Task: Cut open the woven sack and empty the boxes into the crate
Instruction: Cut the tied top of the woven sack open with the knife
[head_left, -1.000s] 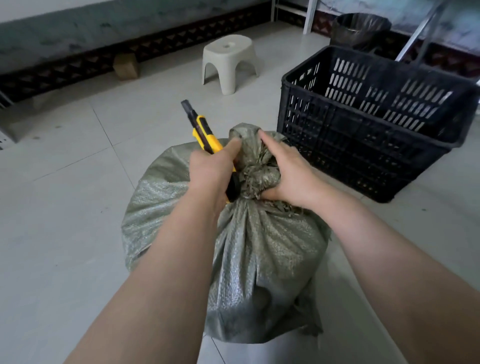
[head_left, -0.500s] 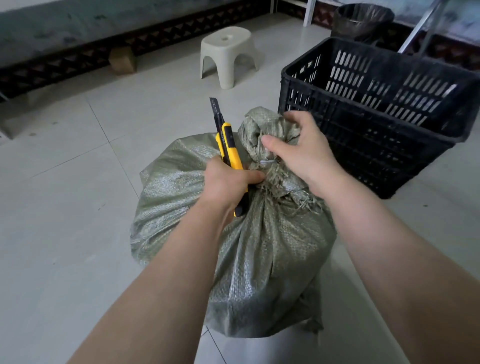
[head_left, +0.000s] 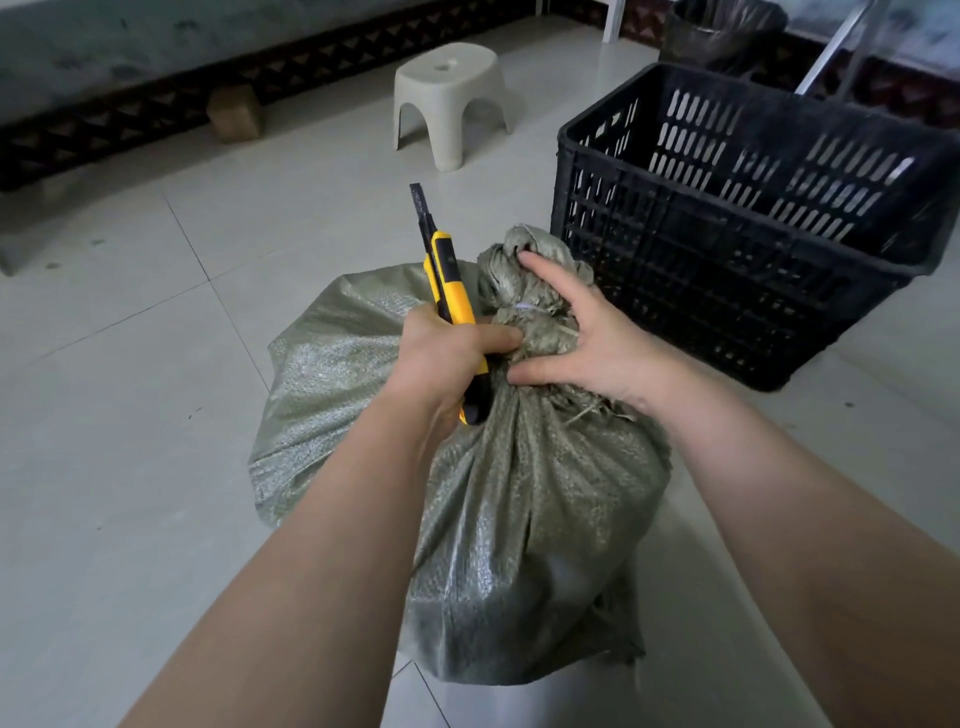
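Note:
A full grey-green woven sack (head_left: 498, 519) stands on the tiled floor, its neck bunched and tied with a pale string. My left hand (head_left: 441, 358) is shut on a yellow and black utility knife (head_left: 448, 283), blade out and pointing up and away, right beside the tied neck. My right hand (head_left: 587, 332) rests on the knotted top of the sack with fingers spread, index finger at the tip of the bunch and thumb pressing below the tie. The black plastic crate (head_left: 649, 249) stands just behind and right of the sack. No boxes are visible.
A white plastic stool (head_left: 449, 98) stands on the floor behind the sack. A small brown block (head_left: 235, 111) lies by the dark patterned wall base. A black bin (head_left: 722, 31) and metal legs stand behind the crate.
My right hand loosened its full grasp on the sack's neck, and its fingers now spread over the knot. The knife shifted rightward and more upright, staying beside the neck in my left hand.

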